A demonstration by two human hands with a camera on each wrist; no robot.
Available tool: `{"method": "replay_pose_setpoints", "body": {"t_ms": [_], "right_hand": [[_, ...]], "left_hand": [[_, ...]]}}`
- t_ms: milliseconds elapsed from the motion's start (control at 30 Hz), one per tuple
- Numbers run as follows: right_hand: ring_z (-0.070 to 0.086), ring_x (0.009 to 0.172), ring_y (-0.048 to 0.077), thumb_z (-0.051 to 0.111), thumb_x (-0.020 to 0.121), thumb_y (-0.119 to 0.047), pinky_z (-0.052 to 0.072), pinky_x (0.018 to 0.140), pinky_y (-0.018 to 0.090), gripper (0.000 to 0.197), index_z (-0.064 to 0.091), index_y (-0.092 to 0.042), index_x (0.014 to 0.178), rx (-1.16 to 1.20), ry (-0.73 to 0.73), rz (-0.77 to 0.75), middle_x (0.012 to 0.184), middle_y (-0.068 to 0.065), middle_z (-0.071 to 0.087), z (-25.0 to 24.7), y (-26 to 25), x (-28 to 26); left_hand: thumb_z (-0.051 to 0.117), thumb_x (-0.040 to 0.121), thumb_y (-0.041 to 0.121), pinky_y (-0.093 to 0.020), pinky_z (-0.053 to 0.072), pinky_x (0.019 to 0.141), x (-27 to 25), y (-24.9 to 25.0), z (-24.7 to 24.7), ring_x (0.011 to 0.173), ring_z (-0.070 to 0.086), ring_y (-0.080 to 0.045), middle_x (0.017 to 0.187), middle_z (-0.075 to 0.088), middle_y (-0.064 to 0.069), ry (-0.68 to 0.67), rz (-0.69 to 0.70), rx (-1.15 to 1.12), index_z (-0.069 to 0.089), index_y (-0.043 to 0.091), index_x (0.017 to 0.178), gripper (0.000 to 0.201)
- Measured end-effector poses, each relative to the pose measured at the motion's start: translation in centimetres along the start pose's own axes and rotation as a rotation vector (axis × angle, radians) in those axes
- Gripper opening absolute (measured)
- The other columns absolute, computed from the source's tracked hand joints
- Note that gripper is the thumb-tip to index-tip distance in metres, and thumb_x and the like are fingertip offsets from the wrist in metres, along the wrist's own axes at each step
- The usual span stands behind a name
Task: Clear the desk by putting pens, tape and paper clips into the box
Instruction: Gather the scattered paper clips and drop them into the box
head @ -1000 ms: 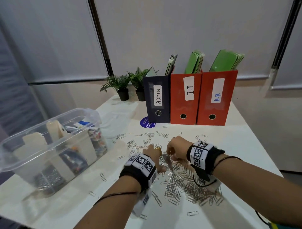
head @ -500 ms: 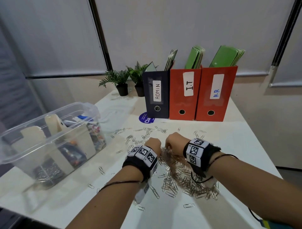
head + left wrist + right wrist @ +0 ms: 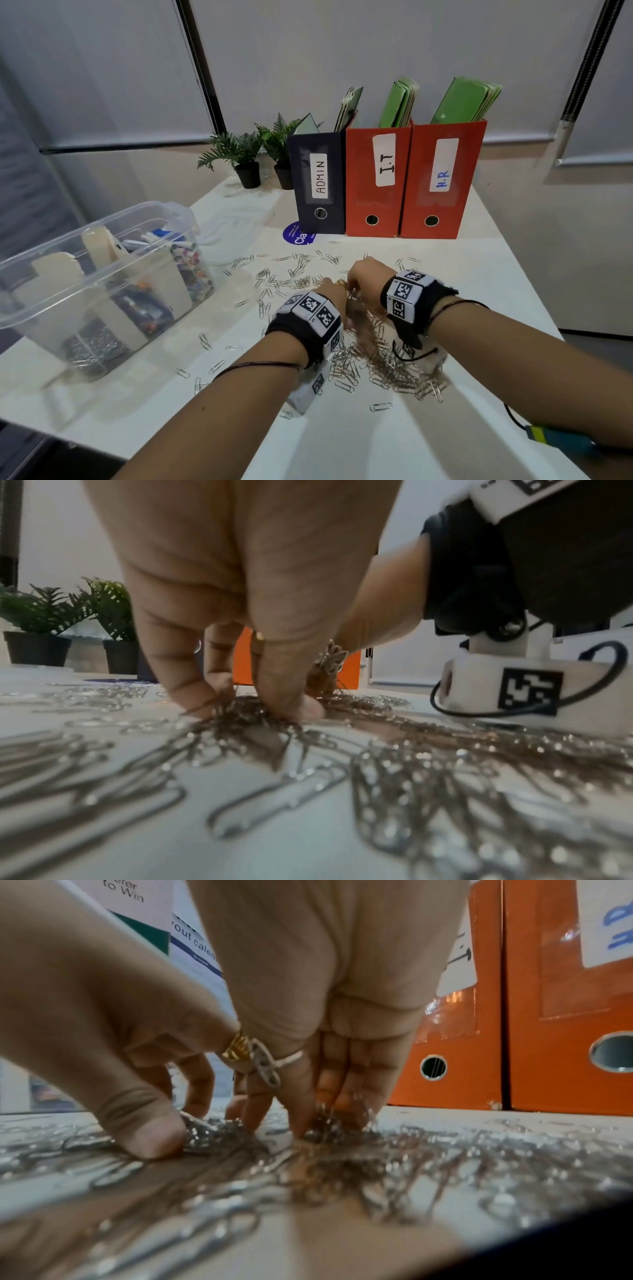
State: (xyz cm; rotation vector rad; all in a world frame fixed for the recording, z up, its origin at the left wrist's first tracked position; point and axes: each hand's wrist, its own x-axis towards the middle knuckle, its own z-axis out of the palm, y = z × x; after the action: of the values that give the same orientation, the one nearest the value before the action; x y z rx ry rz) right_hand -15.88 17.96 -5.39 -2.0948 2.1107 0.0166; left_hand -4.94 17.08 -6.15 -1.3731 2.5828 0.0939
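Silver paper clips (image 3: 387, 370) lie heaped on the white desk (image 3: 479, 274) under my wrists, with loose ones scattered beyond (image 3: 294, 267). My left hand (image 3: 330, 291) and right hand (image 3: 366, 274) sit side by side on the heap, fingers curled down. In the left wrist view the left hand (image 3: 246, 707) bunches clips (image 3: 445, 764) between fingertips and thumb. The right hand (image 3: 240, 1134) presses thumb and fingers into the clips (image 3: 342, 1164). The clear plastic box (image 3: 85, 284) stands at the left, holding pens, tape rolls and clips.
A navy ADMIN file box (image 3: 318, 185) and two red ones, I.T (image 3: 376, 178) and H.R (image 3: 442, 178), stand at the back. Two small potted plants (image 3: 239, 157) and the clear lid (image 3: 236, 222) sit back left. A blue sticker (image 3: 298, 234) lies by the files.
Both hands have closed together and drawn back toward me over the desk, raking clips into a denser heap under the wrists.
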Motion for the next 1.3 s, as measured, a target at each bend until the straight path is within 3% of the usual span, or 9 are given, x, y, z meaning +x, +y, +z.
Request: {"method": "replay_pose_setpoints", "body": {"t_ms": [400,500,567,600,667,767,1033,1167,1300], "right_hand": [[0.062,0.107,0.023,0.058,0.087,-0.007,0.051,0.092,0.03,0.024,0.068,-0.005,0.108,-0.044,-0.114,0.113,0.115,0.009,0.067,-0.7,-0.4,0.1],[0.064,0.086,0.021,0.058,0.087,-0.006,0.049,0.074,0.025,0.011,0.066,-0.004,0.08,-0.125,-0.118,0.118,0.091,0.01,0.067,-0.9,-1.1,-0.1],[0.049,0.059,0.017,0.057,0.087,-0.004,0.039,0.053,0.019,0.031,0.047,-0.008,0.058,-0.138,-0.099,0.131,0.067,0.008,0.052,-1.0,-1.6,-0.2],[0.044,0.055,0.016,0.058,0.086,-0.003,0.035,0.049,0.019,0.031,0.046,-0.007,0.058,-0.134,-0.092,0.137,0.064,0.007,0.049,-1.0,-1.7,-0.3],[0.058,0.07,0.02,0.061,0.085,-0.001,0.045,0.06,0.022,0.007,0.064,0.0,0.078,-0.165,-0.094,0.125,0.083,0.012,0.064,-1.4,-1.8,-0.4],[0.065,0.099,0.025,0.058,0.085,0.001,0.051,0.082,0.027,0.02,0.068,0.0,0.102,-0.112,-0.062,0.093,0.107,0.014,0.069,-1.6,-1.8,-0.3],[0.065,0.103,0.021,0.059,0.084,0.005,0.049,0.088,0.024,0.025,0.073,-0.005,0.102,0.039,0.024,-0.004,0.107,0.009,0.071,-3.0,-2.9,-0.2],[0.064,0.103,0.019,0.057,0.087,0.002,0.048,0.093,0.023,0.025,0.074,-0.007,0.102,0.11,0.098,-0.072,0.108,0.008,0.071,-4.5,-4.7,-0.1],[0.064,0.102,0.021,0.057,0.087,-0.001,0.048,0.089,0.021,0.024,0.073,-0.007,0.104,0.191,0.166,-0.164,0.107,0.009,0.071,-7.0,-8.6,0.3]], "left_hand": [[0.043,0.096,0.003,-0.031,0.043,0.096,0.8,-0.6,-0.5,0.117,0.054,-0.028,0.124,0.058,-0.017,0.018,0.023,-0.039,0.055,-0.004,0.12,0.028],[0.041,0.096,0.001,-0.031,0.042,0.096,0.7,-0.4,-0.8,0.118,0.054,-0.03,0.125,0.057,-0.019,0.013,-0.006,-0.059,0.056,-0.005,0.12,0.029],[0.042,0.095,0.0,-0.031,0.044,0.094,0.7,-0.5,-0.8,0.116,0.055,-0.031,0.123,0.058,-0.02,0.038,-0.012,-0.08,0.057,-0.006,0.118,0.028],[0.042,0.095,0.0,-0.031,0.044,0.093,0.7,-0.6,-0.8,0.115,0.055,-0.031,0.122,0.059,-0.02,0.056,-0.013,-0.087,0.057,-0.007,0.117,0.027],[0.043,0.095,0.001,-0.031,0.045,0.092,0.8,-1.0,-0.8,0.114,0.056,-0.031,0.12,0.06,-0.02,0.078,-0.014,-0.102,0.059,-0.007,0.115,0.026],[0.048,0.093,0.005,-0.031,0.047,0.091,1.0,-1.8,-0.8,0.11,0.058,-0.03,0.115,0.064,-0.017,0.101,-0.025,-0.133,0.065,-0.003,0.11,0.025],[0.054,0.09,0.009,-0.03,0.047,0.091,0.5,-4.5,-1.9,0.108,0.059,-0.027,0.109,0.067,-0.014,0.261,-0.045,-0.215,0.07,-0.001,0.104,0.024],[0.056,0.091,0.014,-0.024,0.045,0.093,-1.9,-7.1,-4.1,0.108,0.06,-0.021,0.111,0.069,-0.008,0.409,-0.075,-0.348,0.072,0.005,0.106,0.024],[0.06,0.087,0.008,-0.023,0.043,0.083,-5.9,-11.2,-7.0,0.1,0.063,-0.023,0.103,0.071,-0.011,0.603,-0.164,-0.507,0.074,0.002,0.098,0.019]]}}
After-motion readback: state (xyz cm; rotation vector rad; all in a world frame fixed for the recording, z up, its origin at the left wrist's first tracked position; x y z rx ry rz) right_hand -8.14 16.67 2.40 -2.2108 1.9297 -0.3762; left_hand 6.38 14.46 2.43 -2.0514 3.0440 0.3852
